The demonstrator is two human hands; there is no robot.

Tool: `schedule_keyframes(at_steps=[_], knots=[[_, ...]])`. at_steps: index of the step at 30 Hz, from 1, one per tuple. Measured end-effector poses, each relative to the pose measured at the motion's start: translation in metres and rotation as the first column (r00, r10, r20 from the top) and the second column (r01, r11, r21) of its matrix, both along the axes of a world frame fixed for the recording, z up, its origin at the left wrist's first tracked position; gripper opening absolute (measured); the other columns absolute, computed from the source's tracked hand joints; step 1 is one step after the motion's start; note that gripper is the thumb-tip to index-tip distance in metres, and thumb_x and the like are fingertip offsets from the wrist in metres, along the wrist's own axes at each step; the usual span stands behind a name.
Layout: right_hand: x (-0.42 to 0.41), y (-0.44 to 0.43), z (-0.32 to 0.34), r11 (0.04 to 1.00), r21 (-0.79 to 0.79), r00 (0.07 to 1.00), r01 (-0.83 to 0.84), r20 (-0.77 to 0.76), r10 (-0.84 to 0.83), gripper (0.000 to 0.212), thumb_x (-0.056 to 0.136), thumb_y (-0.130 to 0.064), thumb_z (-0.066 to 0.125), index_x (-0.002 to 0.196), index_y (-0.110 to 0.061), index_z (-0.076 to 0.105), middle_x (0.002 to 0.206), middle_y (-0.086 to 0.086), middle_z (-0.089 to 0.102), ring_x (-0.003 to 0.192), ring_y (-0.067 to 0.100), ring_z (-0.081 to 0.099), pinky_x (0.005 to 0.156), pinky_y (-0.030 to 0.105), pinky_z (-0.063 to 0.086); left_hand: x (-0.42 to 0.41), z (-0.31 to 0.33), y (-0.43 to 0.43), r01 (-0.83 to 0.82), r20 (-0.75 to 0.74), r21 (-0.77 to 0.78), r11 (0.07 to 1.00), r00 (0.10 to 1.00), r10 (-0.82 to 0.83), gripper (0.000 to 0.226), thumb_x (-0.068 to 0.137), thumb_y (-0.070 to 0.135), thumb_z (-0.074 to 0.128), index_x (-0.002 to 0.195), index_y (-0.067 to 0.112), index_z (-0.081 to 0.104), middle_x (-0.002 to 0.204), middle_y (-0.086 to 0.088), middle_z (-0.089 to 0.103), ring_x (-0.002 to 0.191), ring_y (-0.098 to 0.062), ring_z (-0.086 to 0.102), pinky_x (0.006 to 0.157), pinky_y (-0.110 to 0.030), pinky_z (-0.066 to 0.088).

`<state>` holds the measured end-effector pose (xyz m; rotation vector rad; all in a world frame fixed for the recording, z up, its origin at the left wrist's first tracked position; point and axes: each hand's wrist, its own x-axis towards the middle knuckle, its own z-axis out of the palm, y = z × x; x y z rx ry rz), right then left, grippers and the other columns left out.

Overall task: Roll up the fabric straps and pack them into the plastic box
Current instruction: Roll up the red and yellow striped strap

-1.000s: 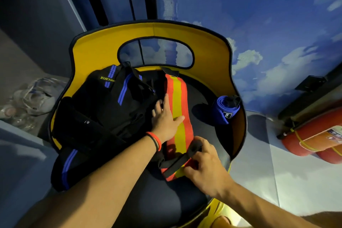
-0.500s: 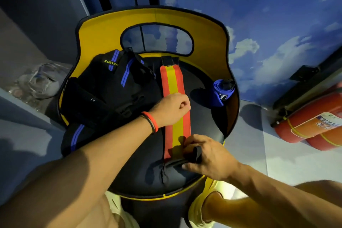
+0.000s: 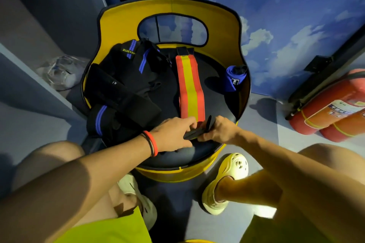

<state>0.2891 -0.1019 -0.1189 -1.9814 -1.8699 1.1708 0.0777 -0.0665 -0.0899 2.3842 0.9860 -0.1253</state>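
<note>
Strap in work: red-and-yellow strap [image 3: 190, 89], flat along the chair seat [image 3: 215, 77] from 12 down to 6 o'clock, unrolled.
Left grip: my left hand [image 3: 173, 134] at 6 o'clock, fingers closed lightly on the black end tab [image 3: 197, 133] of that strap.
Right grip: my right hand [image 3: 219, 130] touching the left, curled tight round the same tab, one bit of it poking up between my fingers.
Done so far: one blue strap [image 3: 234, 81] rolled, propped at the seat edge, 2 o'clock.
Left to do: roll this one from the tab end; then the black straps [image 3: 126, 85] heaped loose at 9 to 10 o'clock.
Box: clear plastic container [image 3: 59, 73] off the chair at 9 o'clock, well apart; can't tell if anything's in it. My read: nothing packed yet, early in the job.
Also: fire extinguishers [image 3: 325, 116] on the floor, 3 o'clock.
</note>
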Motion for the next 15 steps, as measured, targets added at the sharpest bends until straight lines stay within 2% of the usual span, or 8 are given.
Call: schedule_keyframes(at_steps=[2,4,6,7,8,11,13,15], knots=[[-0.002,-0.009,0.001,0.999,0.027,0.997,-0.034,0.072,0.032,0.030,0.076,-0.034,0.086,0.102,-0.024,0.078,0.089,-0.003,0.073,0.082,0.013,0.064,0.077,0.029,0.050,-0.002,-0.006,-0.010,-0.044,0.035,0.128,0.991,0.999,0.040,0.033,0.090,0.025,0.069,0.111,0.035,0.046,0.106,0.003,0.069,0.092,-0.027,0.066,0.079,-0.040,0.054],[-0.004,-0.023,0.001,0.987,0.152,0.995,-0.048,0.091,0.035,0.064,0.073,-0.032,0.089,0.131,-0.023,0.063,0.116,0.002,0.064,0.105,0.017,0.059,0.091,0.028,0.047,-0.004,-0.011,-0.019,-0.093,0.083,0.178,0.980,0.993,0.080,0.027,0.093,0.027,0.067,0.112,0.038,0.052,0.110,0.004,0.072,0.100,-0.027,0.067,0.080,-0.035,0.053],[-0.004,-0.037,-0.002,0.953,0.304,0.999,-0.020,0.044,0.007,0.097,0.072,-0.031,0.091,0.152,-0.023,0.037,0.135,0.002,0.047,0.119,0.015,0.047,0.101,0.026,0.041,-0.006,-0.015,-0.023,-0.143,0.121,0.214,0.966,0.985,0.119,0.027,0.095,0.030,0.065,0.118,0.041,0.058,0.116,0.006,0.072,0.106,-0.025,0.067,0.083,-0.036,0.052],[-0.004,-0.042,-0.005,0.923,0.381,0.998,-0.046,0.065,0.023,0.097,0.073,-0.032,0.090,0.153,-0.024,0.035,0.138,0.002,0.045,0.121,0.016,0.045,0.102,0.028,0.042,-0.006,-0.019,-0.024,-0.154,0.132,0.236,0.959,0.983,0.126,0.028,0.095,0.031,0.063,0.121,0.041,0.060,0.119,0.007,0.071,0.108,-0.025,0.066,0.084,-0.037,0.051],[-0.004,-0.045,-0.008,0.892,0.441,0.991,-0.102,0.121,0.054,0.086,0.076,-0.033,0.088,0.148,-0.023,0.042,0.135,0.002,0.048,0.118,0.019,0.047,0.100,0.032,0.045,-0.005,-0.022,-0.026,-0.161,0.147,0.246,0.956,0.981,0.127,0.029,0.096,0.030,0.062,0.124,0.039,0.062,0.123,0.008,0.070,0.110,-0.024,0.065,0.086,-0.037,0.051],[-0.008,-0.048,-0.016,0.830,0.515,0.967,-0.216,0.233,0.108,0.037,0.089,-0.026,0.077,0.123,-0.017,0.067,0.107,0.004,0.064,0.095,0.026,0.059,0.080,0.036,0.053,-0.008,-0.036,-0.029,-0.178,0.262,0.183,0.967,0.957,0.127,0.032,0.097,0.022,0.063,0.128,0.026,0.068,0.123,0.004,0.067,0.113,-0.020,0.061,0.094,-0.039,0.052],[-0.010,-0.048,-0.020,0.828,0.529,0.976,-0.185,0.199,0.091,0.029,0.093,-0.024,0.073,0.120,-0.014,0.072,0.102,0.005,0.068,0.091,0.027,0.064,0.075,0.033,0.051,-0.013,-0.045,-0.030,-0.189,0.326,0.188,0.964,0.938,0.121,0.032,0.097,0.020,0.064,0.129,0.021,0.068,0.119,0.004,0.065,0.108,-0.018,0.062,0.092,-0.038,0.053],[-0.010,-0.046,-0.023,0.822,0.538,0.977,-0.185,0.192,0.094,0.030,0.094,-0.023,0.073,0.121,-0.012,0.074,0.102,0.005,0.067,0.090,0.025,0.065,0.074,0.030,0.050,-0.018,-0.049,-0.029,-0.212,0.403,0.162,0.964,0.906,0.131,0.033,0.094,0.019,0.068,0.127,0.019,0.069,0.117,0.005,0.063,0.101,-0.013,0.062,0.086,-0.028,0.052]])
